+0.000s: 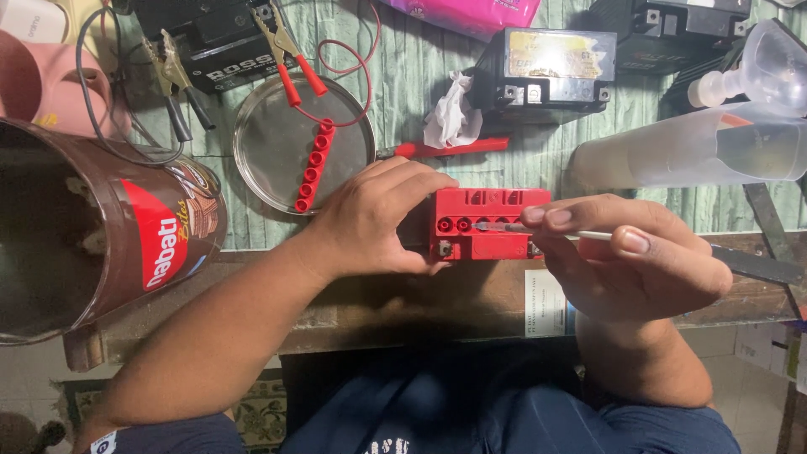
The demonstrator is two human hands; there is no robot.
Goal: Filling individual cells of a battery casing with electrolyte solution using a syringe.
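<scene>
The bench [378,307] runs across the view with a green-covered top. At 9 o'clock a big brown tin [109,244] lies tipped on its side, mouth toward the left edge. At 2 o'clock a clear bottle [689,151] lies flat. At 12 o'clock sits a black battery [546,71], with a crumpled tissue [450,113] just beside it. A round metal dish [269,143] sits at 10 o'clock and holds a red cap strip [313,168].

The red battery [492,210] stands at the bench's near edge, at centre, top face up. Its long axis runs 9 to 3 o'clock, and a row of filler holes lies along that line.

The left hand [370,223] wraps around the battery's 9 o'clock end, fingers curled over the top and thumb on the near side, bracing it. The right hand [639,261] is closed in a pinch on a thin white probe [588,236], thumb against forefinger. The probe lies almost level, its long axis also 9 to 3, with the metal tip pointing to 9 o'clock over the holes.

The step in hand looks like working the tip at the filler holes. I cannot tell whether the tip is inside one. Any further move calls for a steady left grip and a small, fine tilt of the probe.
</scene>
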